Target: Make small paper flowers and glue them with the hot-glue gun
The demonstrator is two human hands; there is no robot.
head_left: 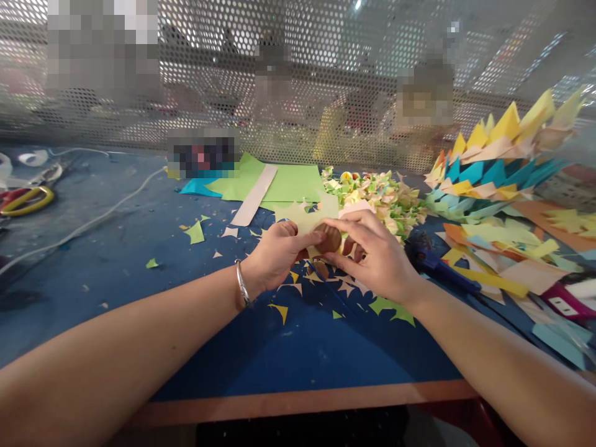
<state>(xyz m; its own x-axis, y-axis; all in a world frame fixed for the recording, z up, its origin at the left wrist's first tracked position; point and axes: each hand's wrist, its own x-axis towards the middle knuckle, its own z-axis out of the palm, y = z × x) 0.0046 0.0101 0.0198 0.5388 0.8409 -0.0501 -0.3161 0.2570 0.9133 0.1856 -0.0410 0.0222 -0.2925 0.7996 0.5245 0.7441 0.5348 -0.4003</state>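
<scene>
Over the middle of the blue table, my left hand (278, 256) and my right hand (379, 251) meet on a small round brown disc (328, 241). The left thumb presses on the disc's face, and the fingers curl beneath. Thumb and fingertips of the right hand grip its right side. A pale yellow paper piece (298, 218) with a jagged edge lies against the disc on its far side; whether a hand also grips it I cannot tell. Star-shaped paper offcuts (347, 287) are scattered below the hands. A silver bracelet (241, 283) circles my left wrist.
Green sheets (293, 183) and a pale strip (255, 195) lie behind, beside a heap of small paper bits (386, 198). Layered pointed paper (498, 167), a blue-handled corded tool (447, 273) and a magenta power strip (565, 301) are right. Yellow-handled scissors (30, 202) and a white cord (93, 223) are left.
</scene>
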